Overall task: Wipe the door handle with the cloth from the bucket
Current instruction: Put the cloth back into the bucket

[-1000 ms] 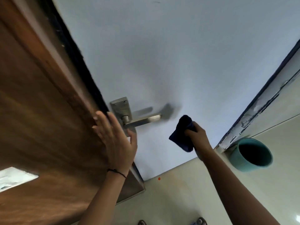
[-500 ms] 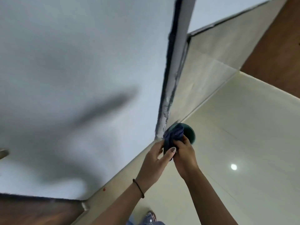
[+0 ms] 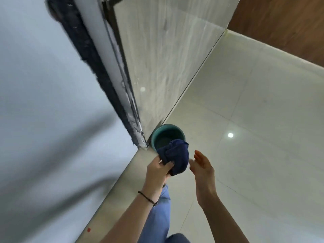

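Note:
A dark blue cloth [image 3: 176, 156] is bunched in my left hand [image 3: 158, 168], which grips its lower left part just above the floor. My right hand [image 3: 203, 164] is beside the cloth on the right, fingers spread, apart from it and holding nothing. Directly behind the cloth stands the teal bucket [image 3: 157, 133] on the floor, against the foot of the door frame; the cloth covers the bucket's near rim. The door handle is out of view.
A white wall [image 3: 43, 120] fills the left side. A dark, chipped door frame [image 3: 112, 85] runs down to the bucket, with a pale marble wall panel [image 3: 163, 58] beside it. Glossy cream floor tiles [image 3: 254, 137] spread right; a wooden surface [image 3: 289, 23] is at top right.
The view swung from the door handle down toward the bucket. The cloth passed from my right hand to my left, and my right hand let go and opened.

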{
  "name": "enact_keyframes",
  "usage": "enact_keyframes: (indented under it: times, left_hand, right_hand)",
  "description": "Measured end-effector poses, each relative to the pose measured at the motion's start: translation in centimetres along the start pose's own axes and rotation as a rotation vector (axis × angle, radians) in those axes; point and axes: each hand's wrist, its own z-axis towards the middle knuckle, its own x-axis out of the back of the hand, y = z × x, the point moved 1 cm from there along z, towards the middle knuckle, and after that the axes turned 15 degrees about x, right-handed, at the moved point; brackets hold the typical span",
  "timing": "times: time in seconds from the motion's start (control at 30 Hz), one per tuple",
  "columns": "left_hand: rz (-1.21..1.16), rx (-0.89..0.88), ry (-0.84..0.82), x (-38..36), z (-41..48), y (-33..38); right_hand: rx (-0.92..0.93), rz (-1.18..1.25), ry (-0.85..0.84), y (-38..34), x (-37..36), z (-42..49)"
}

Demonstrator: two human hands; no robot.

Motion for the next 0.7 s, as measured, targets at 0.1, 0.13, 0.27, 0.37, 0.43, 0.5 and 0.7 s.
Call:
enact_keyframes:
  times: [0.1, 0.13, 0.27, 0.37, 0.43, 0.5, 0.7]
  left_hand:
    - [-0.056, 0.141, -0.110, -1.1, 6.9, 1.7]
    - [-0.038, 0.159, -0.093, -1.2, 9.4, 2.0]
    - [0.118, 0.147, 0.109, -0.6, 20.8, 1.1]
    - [0.221, 0.194, 0.257, 0.6, 31.3, -2.9]
    - [0.253, 0.213, 0.342, 1.0, 37.9, -5.3]
    - [0.295, 0.246, 0.411, 1.5, 44.1, -7.2]
    - [0.414, 0.388, 0.477, 3.7, 60.0, -14.0]
  right_hand:
    - [-0.172, -0.020, -0.164, 2.0, 0.0, 7.9]
    - [-0.210, -0.035, -0.190, 3.0, -0.1, 10.5]
    - [-0.192, -0.292, -0.113, 9.2, -1.0, 21.2]
    - [-0.191, -0.413, -0.142, 15.9, -3.0, 28.6]
    - [-0.222, -0.432, -0.157, 22.0, -4.3, 33.7]
    - [-0.284, -0.440, -0.174, 28.6, -5.4, 38.1]
    - [-0.411, -0.528, -0.148, 43.9, -7.2, 47.1]
